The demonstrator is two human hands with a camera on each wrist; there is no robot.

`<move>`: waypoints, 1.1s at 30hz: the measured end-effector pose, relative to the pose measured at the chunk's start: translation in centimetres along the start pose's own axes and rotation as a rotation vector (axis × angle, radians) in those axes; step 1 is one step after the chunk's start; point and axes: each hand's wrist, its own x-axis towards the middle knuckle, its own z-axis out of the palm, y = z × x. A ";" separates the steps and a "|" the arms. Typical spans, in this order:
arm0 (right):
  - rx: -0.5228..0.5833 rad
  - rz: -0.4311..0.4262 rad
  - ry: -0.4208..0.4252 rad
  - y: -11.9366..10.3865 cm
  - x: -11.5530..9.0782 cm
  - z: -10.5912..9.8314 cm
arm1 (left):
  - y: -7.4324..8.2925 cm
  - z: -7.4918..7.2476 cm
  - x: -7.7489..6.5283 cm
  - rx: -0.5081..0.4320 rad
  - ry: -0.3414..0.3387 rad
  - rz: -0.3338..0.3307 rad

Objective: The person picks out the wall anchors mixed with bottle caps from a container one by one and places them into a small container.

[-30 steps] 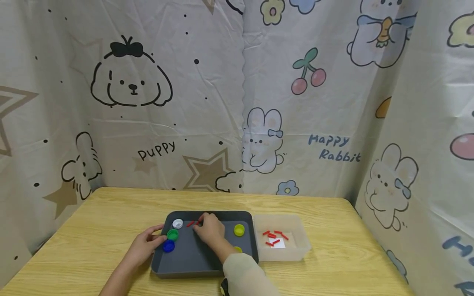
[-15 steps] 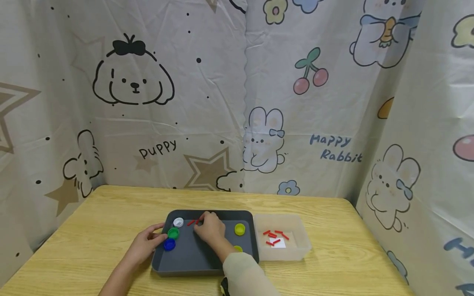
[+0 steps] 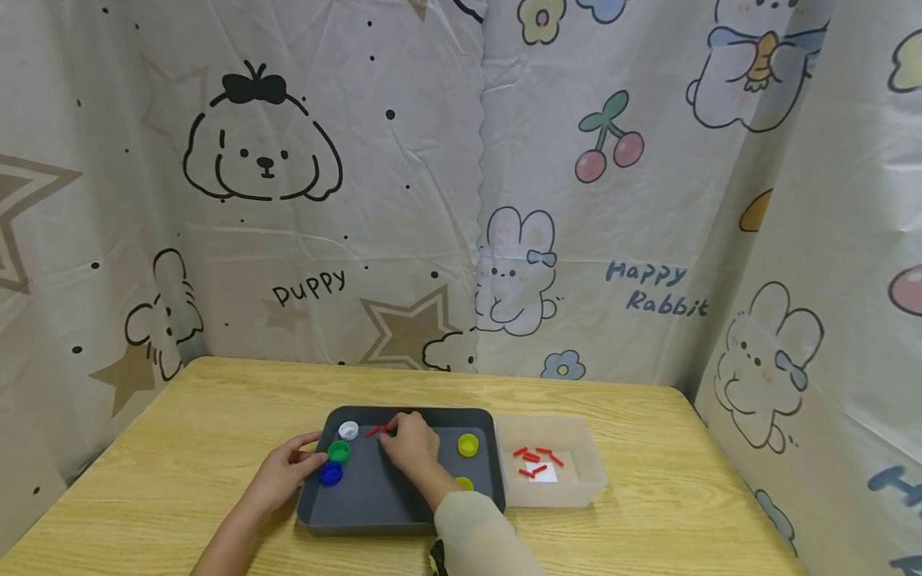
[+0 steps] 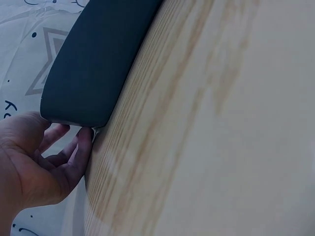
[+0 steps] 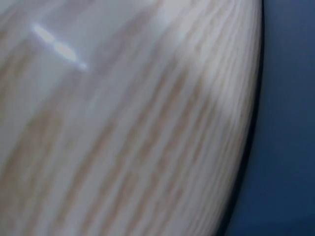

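Observation:
A dark grey tray (image 3: 382, 512) lies on the table, and my left hand (image 3: 282, 472) grips its left rim. In the left wrist view, the thumb of that left hand (image 4: 29, 167) goes over the tray wall (image 4: 83, 88) while the fingers curl against its outside. Over the tray's far part, my right hand (image 3: 412, 444) pinches a short red stick (image 3: 385, 427) at its fingertips, partly hidden by them. Just left of it lies another red stick (image 3: 372, 431). White (image 3: 349, 430), green (image 3: 338, 451) and blue (image 3: 331, 474) bottle caps line the tray's left side, near the left thumb.
Right of the tray stands a translucent plastic box (image 3: 587, 472) with several red sticks (image 3: 531, 457) and a white paper square (image 3: 543, 474) inside. Two yellow caps (image 3: 468, 445) are in the tray's right part, one half hidden by the right forearm. Printed curtains (image 3: 403, 240) enclose the table.
The whole head view has shifted slightly. Both hands keep their places at the tray, the left on its rim and the right at the red sticks.

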 end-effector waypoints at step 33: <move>0.179 -0.218 -0.068 3.6 -1.4 -5.5 | -0.1 0.1 0.1 0.031 0.005 0.003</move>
